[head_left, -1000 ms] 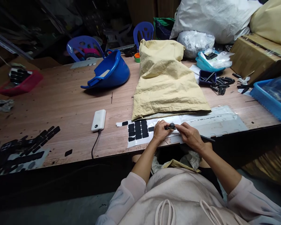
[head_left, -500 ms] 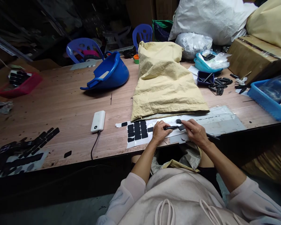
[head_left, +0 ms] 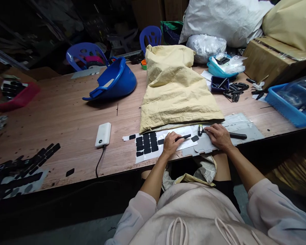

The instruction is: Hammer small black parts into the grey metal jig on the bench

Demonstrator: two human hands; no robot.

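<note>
My left hand (head_left: 170, 144) is closed around a slim black rod-shaped piece (head_left: 185, 137) that points right, just above the white sheet (head_left: 153, 157). My right hand (head_left: 220, 136) is closed on a small hammer (head_left: 238, 135), its fingers over the neck. The hammer's metal head (head_left: 200, 130) shows to the left of the fingers, and its black handle sticks out to the right. Between the two hands lies a black rounded patch (head_left: 194, 138). Rows of similar black patches (head_left: 147, 143) are stuck on the sheet to the left of my left hand.
A grey board (head_left: 250, 129) lies under my right hand. Beyond it is a beige sack (head_left: 181, 92). A white power bank (head_left: 103, 135) with a cable is at left, a blue basin (head_left: 117, 80) behind it. Black pieces (head_left: 236, 89) and a blue tray (head_left: 288, 105) are at right.
My right hand has let go of the black patch and shifted right onto the hammer's neck. The hammer's head has turned. My left hand keeps its hold on the rod-shaped piece.
</note>
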